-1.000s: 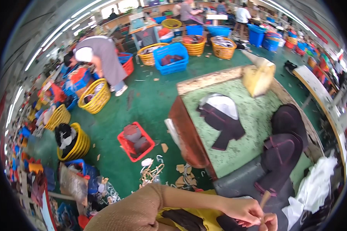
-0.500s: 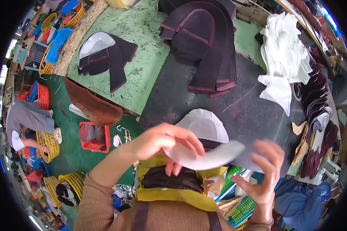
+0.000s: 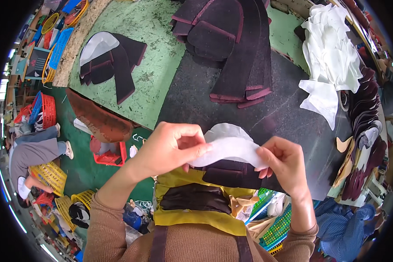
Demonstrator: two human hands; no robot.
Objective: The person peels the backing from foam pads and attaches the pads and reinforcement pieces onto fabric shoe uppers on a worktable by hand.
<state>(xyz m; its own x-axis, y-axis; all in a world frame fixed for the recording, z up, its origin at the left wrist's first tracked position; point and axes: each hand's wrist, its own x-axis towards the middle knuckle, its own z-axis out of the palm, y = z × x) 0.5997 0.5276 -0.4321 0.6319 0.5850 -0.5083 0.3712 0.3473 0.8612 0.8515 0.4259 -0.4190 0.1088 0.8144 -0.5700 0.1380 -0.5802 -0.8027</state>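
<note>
A curved, crescent-shaped white piece of thin sheet material (image 3: 231, 148) is stretched between my two hands. My left hand (image 3: 168, 146) pinches its left end between thumb and fingers. Its right end is gripped the same way by my right hand (image 3: 286, 163). Just beneath lies a dark cut piece (image 3: 240, 174) at the table's near edge, with a rounded white piece (image 3: 226, 130) on its far part; the held strip partly hides both. Beyond my hands a stack of dark curved pieces with purple edges (image 3: 249, 56) rests on the black mat (image 3: 196, 105).
Another dark piece group with a white top (image 3: 126, 65) lies on the green tabletop (image 3: 157, 48). White cut pieces (image 3: 329, 52) are heaped at the far right, maroon ones (image 3: 360, 105) beside them. A person (image 3: 37, 153) bends over a yellow basket (image 3: 50, 177) at left.
My right hand has come in from open and apart to pinch the white strip's right end. The strip, earlier held by my left hand alone, has turned to arch upward.
</note>
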